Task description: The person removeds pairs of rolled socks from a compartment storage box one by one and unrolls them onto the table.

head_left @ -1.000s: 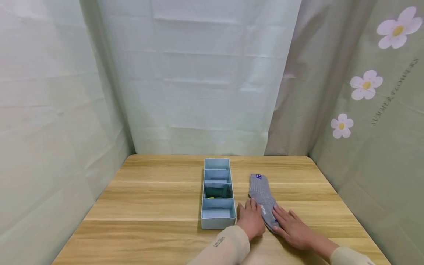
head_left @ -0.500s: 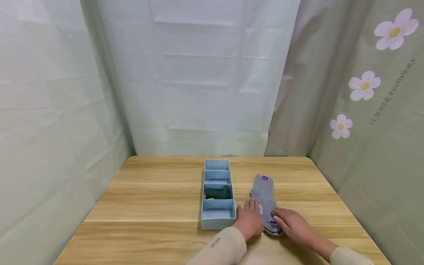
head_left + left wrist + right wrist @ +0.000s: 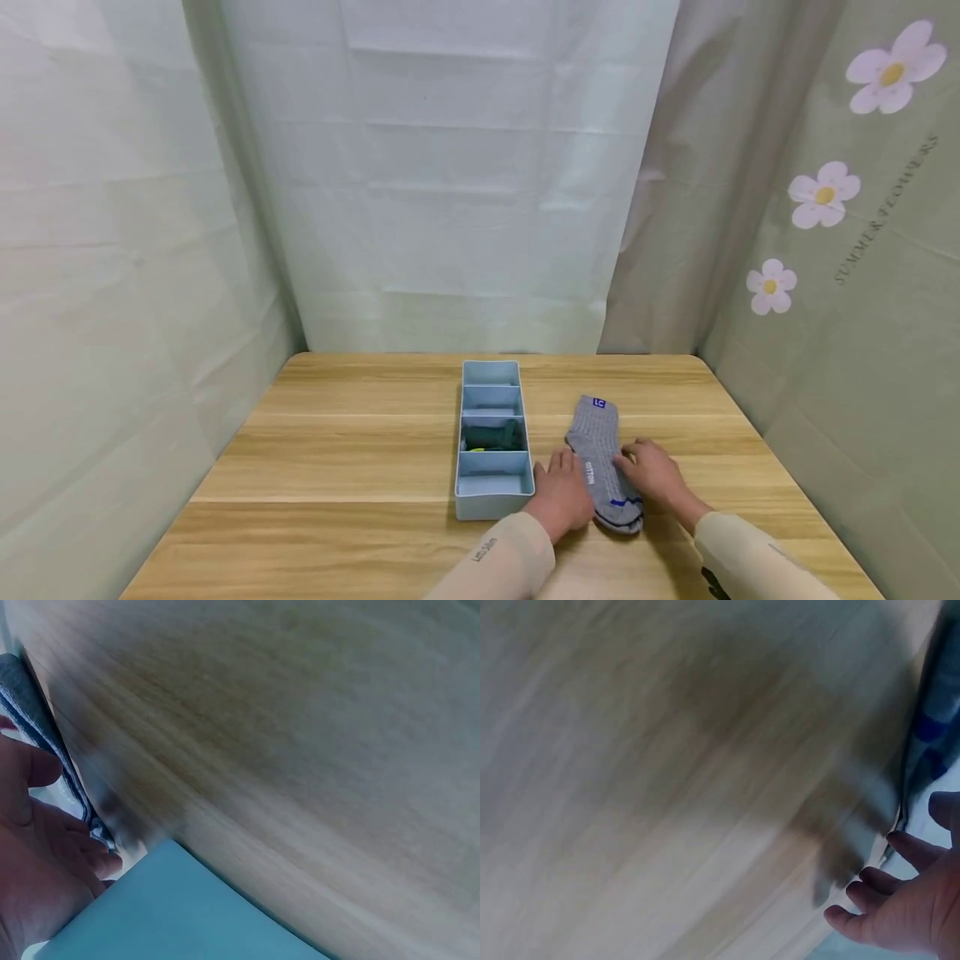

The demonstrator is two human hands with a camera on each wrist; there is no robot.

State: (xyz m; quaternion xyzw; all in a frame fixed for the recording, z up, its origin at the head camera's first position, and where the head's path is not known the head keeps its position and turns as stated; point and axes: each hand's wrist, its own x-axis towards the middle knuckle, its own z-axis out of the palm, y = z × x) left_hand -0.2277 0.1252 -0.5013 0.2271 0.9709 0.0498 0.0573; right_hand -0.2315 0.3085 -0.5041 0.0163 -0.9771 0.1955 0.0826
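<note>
A pair of grey ribbed socks [image 3: 600, 442] lies flat on the table, cuffs at the far end and toes toward me. White lettering and blue marks show on it. Along its left side rests my left hand [image 3: 561, 493], fingers loosely extended, between the socks and the blue box. My right hand [image 3: 651, 471] is at the right edge, its fingertips touching or very near the fabric. In the right wrist view the right hand's fingers [image 3: 911, 851] are spread and relaxed beside the socks [image 3: 936, 712]. The left wrist view shows the left thumb near the socks [image 3: 34, 705].
Left of the socks stands a light blue divided box [image 3: 493, 507]. A dark green rolled cloth item [image 3: 489, 437] with a bit of yellow sits in one compartment. The wooden table [image 3: 337, 475] is bordered by pale curtains [image 3: 450, 208] at the back and sides.
The socks' cuffs have shifted to the right, so the pair lies straighter. My right hand has slid off the toe end and moved farther up the right edge. The left hand barely moved.
</note>
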